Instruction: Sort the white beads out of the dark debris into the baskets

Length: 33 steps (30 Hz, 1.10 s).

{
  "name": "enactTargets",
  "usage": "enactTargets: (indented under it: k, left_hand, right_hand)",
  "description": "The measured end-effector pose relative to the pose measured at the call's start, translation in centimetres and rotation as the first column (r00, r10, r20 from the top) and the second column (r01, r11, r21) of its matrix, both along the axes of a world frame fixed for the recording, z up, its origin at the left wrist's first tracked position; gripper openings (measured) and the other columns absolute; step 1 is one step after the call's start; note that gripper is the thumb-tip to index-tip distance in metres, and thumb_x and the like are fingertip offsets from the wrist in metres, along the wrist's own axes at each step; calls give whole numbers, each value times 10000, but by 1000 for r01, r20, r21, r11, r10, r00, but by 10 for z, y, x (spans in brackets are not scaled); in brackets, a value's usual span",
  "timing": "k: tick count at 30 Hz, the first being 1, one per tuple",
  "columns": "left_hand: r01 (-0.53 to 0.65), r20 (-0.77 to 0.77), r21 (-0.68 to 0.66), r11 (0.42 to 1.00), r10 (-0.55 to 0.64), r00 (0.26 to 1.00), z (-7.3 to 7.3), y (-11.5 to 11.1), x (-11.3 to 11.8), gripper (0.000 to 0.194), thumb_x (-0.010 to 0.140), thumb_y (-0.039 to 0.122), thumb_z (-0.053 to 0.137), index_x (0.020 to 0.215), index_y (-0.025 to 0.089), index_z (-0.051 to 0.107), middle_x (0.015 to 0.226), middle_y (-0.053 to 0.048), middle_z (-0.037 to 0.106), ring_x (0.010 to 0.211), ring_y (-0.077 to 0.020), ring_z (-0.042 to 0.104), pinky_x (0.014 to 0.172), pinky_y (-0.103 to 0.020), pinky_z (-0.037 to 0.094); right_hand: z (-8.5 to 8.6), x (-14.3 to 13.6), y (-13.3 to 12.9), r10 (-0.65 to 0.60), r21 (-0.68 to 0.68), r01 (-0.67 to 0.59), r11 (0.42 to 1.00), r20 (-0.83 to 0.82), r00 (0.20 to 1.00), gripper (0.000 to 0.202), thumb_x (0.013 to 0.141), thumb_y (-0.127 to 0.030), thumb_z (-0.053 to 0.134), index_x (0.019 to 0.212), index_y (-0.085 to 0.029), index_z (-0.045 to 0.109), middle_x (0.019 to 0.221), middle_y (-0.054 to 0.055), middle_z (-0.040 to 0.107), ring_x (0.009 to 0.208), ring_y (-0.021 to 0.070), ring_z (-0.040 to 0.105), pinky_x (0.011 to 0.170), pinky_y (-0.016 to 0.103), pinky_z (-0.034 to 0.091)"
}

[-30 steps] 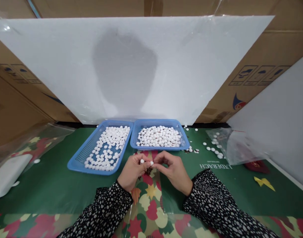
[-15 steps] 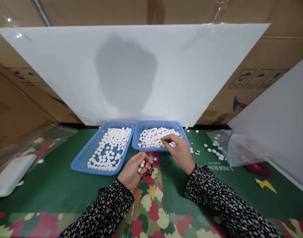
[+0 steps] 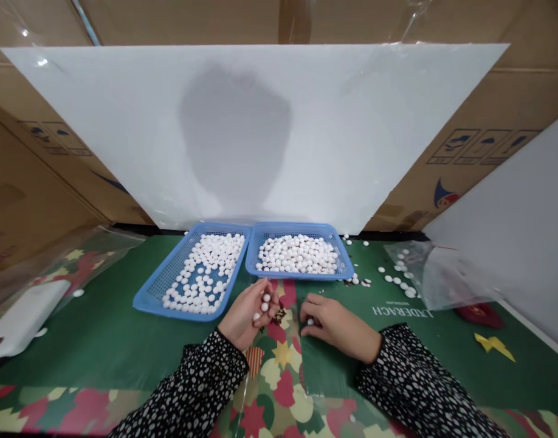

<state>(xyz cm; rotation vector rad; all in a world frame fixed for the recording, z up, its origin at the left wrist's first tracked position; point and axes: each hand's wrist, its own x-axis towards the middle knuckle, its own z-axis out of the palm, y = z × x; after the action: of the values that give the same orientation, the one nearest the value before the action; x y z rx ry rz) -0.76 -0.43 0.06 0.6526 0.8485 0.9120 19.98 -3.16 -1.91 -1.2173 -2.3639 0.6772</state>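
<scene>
My left hand (image 3: 243, 313) is cupped around several small, round, smooth white pieces (image 3: 265, 298) that show between its curled fingers. Just beyond its fingertips lies a small pile of dark brown bits (image 3: 279, 314). My right hand (image 3: 340, 328) is low over the green sheet, right of my left hand, with thumb and fingers closed round a white piece (image 3: 310, 321). Behind my hands stand two blue mesh baskets: the left basket (image 3: 144, 298) has white pieces spread over part of its floor, and the right basket (image 3: 301, 277) holds a thicker heap.
Loose white pieces (image 3: 397, 280) lie on the green sheet (image 3: 101, 340) at right, beside a clear plastic bag (image 3: 447, 277). Yellow scraps (image 3: 494, 345) and a dark red item (image 3: 479, 315) are farther right. A white board-like object (image 3: 30, 316) lies at left. A white panel (image 3: 329, 134) leans behind.
My right hand has come back from the heap in the right basket, down towards me, and now holds a white piece. My left hand stays cupped in about the same place.
</scene>
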Motion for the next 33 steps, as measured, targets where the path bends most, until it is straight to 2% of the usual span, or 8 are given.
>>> enactTargets:
  k: [5, 10, 14, 19, 23, 27, 30, 33]
  left_hand:
    - [43, 23, -18, 999, -43, 999, 1, -1, 2, 208, 784, 308, 660, 777, 161, 513, 642, 30, 487, 474, -52, 479, 312, -131, 150]
    - [40, -35, 56, 998, -38, 999, -3, -1, 1, 250, 755, 294, 703, 838, 170, 502, 671, 20, 535, 483, -46, 467, 344, -130, 160]
    - [-16, -102, 187, 982, 36, 994, -6, -5, 4, 313, 808, 429, 652, 920, 173, 511, 635, 56, 492, 421, -22, 345, 376, -137, 219]
    - [-11, -200, 288, 957, 72, 977, -7, -8, 7, 388, 815, 518, 612, 1001, 191, 514, 648, 65, 479, 438, -36, 364, 397, -147, 271]
    - [5, -305, 343, 939, 106, 947, -4, -3, 2, 356, 843, 530, 567, 955, 205, 478, 665, 41, 568, 402, -38, 373, 369, -154, 223]
    - [-8, -328, 358, 934, 134, 935, 2, 3, -6, 357, 885, 539, 488, 779, 200, 460, 463, 90, 406, 343, -42, 242, 338, -166, 167]
    - [10, -264, 249, 968, 58, 963, 6, 4, -10, 373, 868, 544, 515, 754, 191, 478, 458, 109, 287, 369, -40, 160, 345, -160, 152]
    - [31, -163, 107, 994, -13, 987, 11, 4, -11, 349, 833, 514, 584, 765, 184, 490, 545, 93, 337, 401, -32, 198, 355, -151, 162]
  right_hand:
    - [27, -5, 21, -98, 148, 127, 981, -189, 977, 81, 927, -216, 541, 885, -217, 610, 879, 34, 580, 762, 175, 579, 669, 291, 465]
    - [44, -22, 40, -192, 418, 284, 863, -248, 949, 189, 930, -314, 551, 1096, -248, 609, 1137, 102, 577, 1084, 284, 512, 895, 438, 419]
    - [34, -53, 21, -191, 369, 208, 906, -81, 978, 187, 859, -399, 644, 831, -214, 639, 893, 71, 604, 910, 272, 523, 794, 416, 399]
    - [30, -73, 7, -206, 236, 225, 946, -101, 973, 126, 812, -271, 707, 735, -210, 628, 868, 25, 598, 883, 234, 518, 789, 378, 355]
    - [40, -28, 21, -260, 225, 315, 922, -242, 935, 55, 827, -232, 659, 808, -224, 608, 835, 12, 619, 820, 212, 552, 776, 372, 367]
    - [34, 65, 54, -579, 378, 678, 631, -353, 735, 81, 793, -187, 649, 847, -216, 596, 717, 43, 619, 663, 222, 542, 653, 367, 369]
    - [22, 108, 70, -555, 364, 656, 661, -352, 754, 91, 817, -225, 626, 739, -231, 580, 616, 22, 582, 537, 183, 519, 547, 325, 375]
    - [22, 95, 61, -543, 410, 663, 626, -381, 748, 77, 841, -249, 618, 897, -198, 619, 785, 62, 613, 621, 191, 540, 599, 334, 416]
